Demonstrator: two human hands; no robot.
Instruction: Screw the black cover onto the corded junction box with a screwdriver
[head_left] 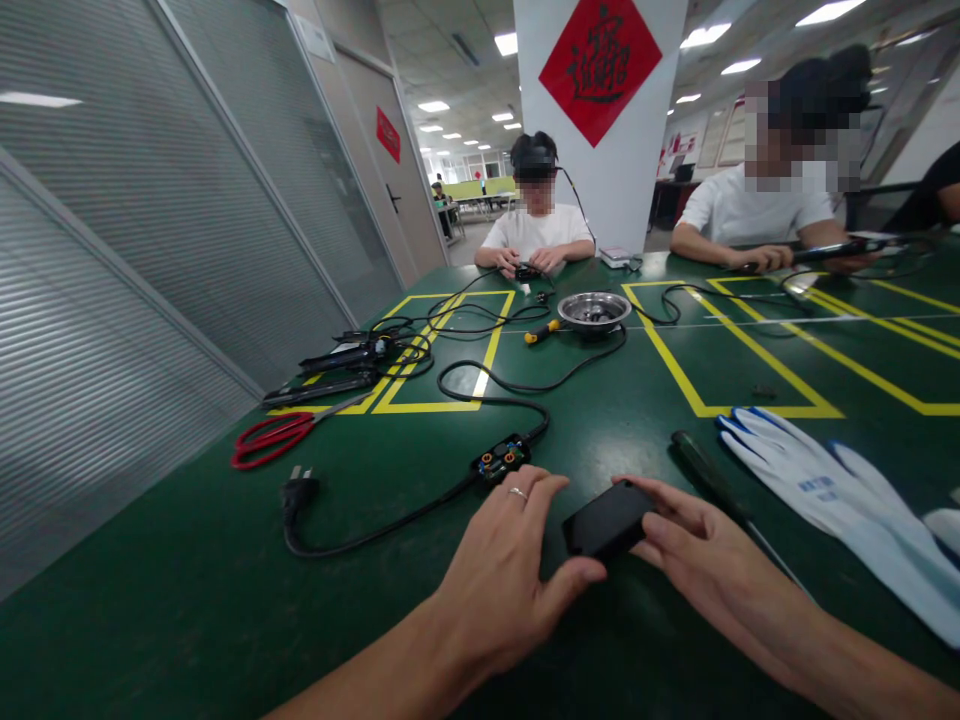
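Note:
My right hand (686, 530) grips a small black rectangular plastic cover (609, 522) by its right end, fingers behind and thumb in front. Just left of the cover is my left hand (510, 560), its thumb and fingers spread apart. Beyond those fingertips lies an opened black cable control box (501, 458) with two orange-ringed parts and bits of circuitry showing. From it a black cord runs left to a plug (300, 492) with its prongs up. A dark-handled screwdriver (709, 475) rests beyond my right hand.
White-and-blue work gloves (832, 500) lie at right, red-handled scissors (277, 437) at left near several black devices (341, 360). A metal bowl (594, 312) and a yellow-black screwdriver (541, 332) sit farther back. Two people work across the green table (202, 560).

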